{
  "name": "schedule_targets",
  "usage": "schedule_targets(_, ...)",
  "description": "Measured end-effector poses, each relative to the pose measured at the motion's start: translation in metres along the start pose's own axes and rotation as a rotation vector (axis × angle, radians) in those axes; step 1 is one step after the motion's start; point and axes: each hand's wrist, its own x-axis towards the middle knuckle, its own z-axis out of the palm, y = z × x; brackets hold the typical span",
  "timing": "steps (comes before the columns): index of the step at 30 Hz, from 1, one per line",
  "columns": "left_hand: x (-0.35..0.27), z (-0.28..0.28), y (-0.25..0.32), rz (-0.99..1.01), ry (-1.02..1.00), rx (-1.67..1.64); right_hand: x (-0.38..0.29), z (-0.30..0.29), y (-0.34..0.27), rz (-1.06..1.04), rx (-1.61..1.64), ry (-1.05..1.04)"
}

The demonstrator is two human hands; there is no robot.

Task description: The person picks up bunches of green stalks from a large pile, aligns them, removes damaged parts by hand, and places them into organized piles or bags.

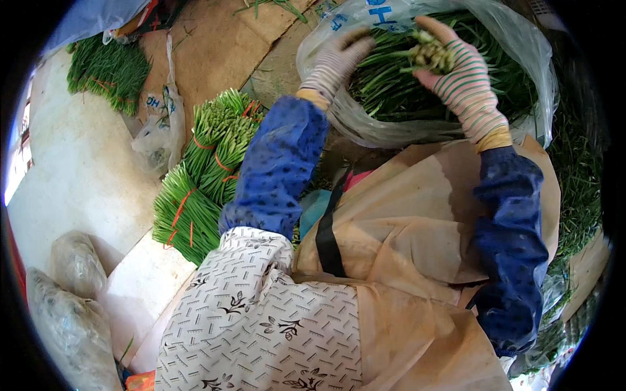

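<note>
In a striped work glove, my right hand (pixel 462 80) grips a small bunch of green stalks (pixel 430 54), their pale cut ends bundled near the thumb. The bunch is over a large clear plastic bag (pixel 352 129) whose mouth is spread wide. Loose long green leaves (pixel 401 100), like garlic chives, fill the bag. My left hand (pixel 342 61), also gloved and slightly blurred, is above the bag's left rim. Its fingers are apart and nothing shows in them. A gap separates it from the bunch.
Bundles of green stalks (pixel 188 215) tied with red bands stand left of my left arm. Another banded bundle (pixel 110 73) lies at the far left, near a crumpled plastic bag (pixel 159 137). Wrapped plastic bags (pixel 73 322) sit lower left. Loose leaf scraps (pixel 577 205) cover the right side.
</note>
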Motion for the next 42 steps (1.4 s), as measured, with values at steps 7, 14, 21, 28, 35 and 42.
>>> schedule_targets(7, 0.031, 0.016, -0.082, -0.251, 0.150, 0.961, -0.001, -0.090, 0.002, -0.294, 0.257, 0.116)
schedule_targets(14, -0.001, 0.053, -0.075, -0.054, -0.130, 1.129, -0.112, -0.205, -0.018, -0.077, 1.034, 0.299)
schedule_targets(21, 0.000, -0.009, 0.115, 0.291, 0.049, 0.484, -0.193, -0.237, -0.056, -0.009, 1.215, 0.847)
schedule_targets(28, -0.074, 0.063, 0.271, 0.754, -0.423, -0.108, -0.278, -0.197, -0.084, -0.197, 1.313, 0.874)
schedule_targets(35, -0.171, 0.159, 0.254, 0.170, -1.241, -0.372, -0.329, -0.173, -0.107, -0.324, 1.600, 0.714)
schedule_targets(42, -0.223, 0.147, 0.219, -0.255, -1.240, -0.421, -0.365, -0.173, -0.054, -0.376, 1.607, 0.701)
